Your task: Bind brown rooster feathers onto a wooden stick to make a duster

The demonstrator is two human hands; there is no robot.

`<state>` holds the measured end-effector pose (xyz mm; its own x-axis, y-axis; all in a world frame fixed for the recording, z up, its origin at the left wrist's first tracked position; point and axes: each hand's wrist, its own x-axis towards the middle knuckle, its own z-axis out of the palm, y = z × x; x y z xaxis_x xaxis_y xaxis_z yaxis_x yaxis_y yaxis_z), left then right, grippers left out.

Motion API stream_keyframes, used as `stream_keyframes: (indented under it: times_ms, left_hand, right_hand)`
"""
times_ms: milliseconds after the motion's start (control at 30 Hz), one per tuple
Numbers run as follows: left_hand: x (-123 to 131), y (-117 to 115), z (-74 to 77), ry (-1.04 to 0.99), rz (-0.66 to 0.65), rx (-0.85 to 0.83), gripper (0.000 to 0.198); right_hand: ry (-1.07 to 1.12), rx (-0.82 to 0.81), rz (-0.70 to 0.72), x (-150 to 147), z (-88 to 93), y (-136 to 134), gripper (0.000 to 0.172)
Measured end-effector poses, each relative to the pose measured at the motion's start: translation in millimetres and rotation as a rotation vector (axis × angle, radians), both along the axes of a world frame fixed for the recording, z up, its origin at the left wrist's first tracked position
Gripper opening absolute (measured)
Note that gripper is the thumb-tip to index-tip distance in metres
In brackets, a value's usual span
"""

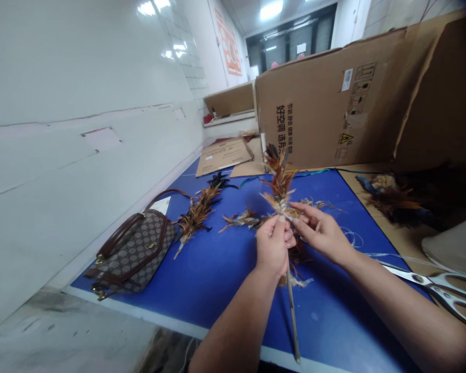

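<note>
My left hand is closed around a thin stick whose upper end carries a tuft of brown and orange feathers. My right hand pinches the feathers against the stick just beside the left hand's fingers. The stick's bare lower end reaches down toward the blue table's front edge. Loose feathers lie on the table behind my hands.
A patterned brown handbag sits at the left by the white wall. A finished feather string lies behind it. Large cardboard boxes stand at the back, a feather pile at the right, scissors near the right edge.
</note>
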<state>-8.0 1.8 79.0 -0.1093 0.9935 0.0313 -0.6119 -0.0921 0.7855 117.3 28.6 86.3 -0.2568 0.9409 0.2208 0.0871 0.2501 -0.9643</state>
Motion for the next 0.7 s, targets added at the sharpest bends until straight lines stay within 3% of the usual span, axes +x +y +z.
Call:
stream_keyframes:
  times_ms: [167,267,433,567,700]
  left_hand:
    - [-4.6,0.9,2.9,-0.003,0.006,-0.004,0.036]
    - [-9.7,1.9,5.3,0.015,0.015,0.002,0.036]
    - [-13.9,3.3,2.7,0.035,0.025,0.009,0.034]
    - [-15.3,4.7,0.4,0.045,0.031,0.01,0.029]
    - [-20.1,7.4,2.4,0.052,0.074,0.014,0.029]
  right_hand:
    - [0.002,-0.081,0.036,8.3,-1.1,-2.2,0.069]
    - [-0.102,-0.089,-0.018,29.3,-4.4,8.8,0.056]
    - [-0.71,0.213,-0.24,75.7,-19.6,38.7,0.036]
    - [-1.012,0.105,-0.169,87.1,-36.7,46.5,0.033]
    - [-0.983,-0.02,-0.007,78.2,-51.6,42.0,0.041]
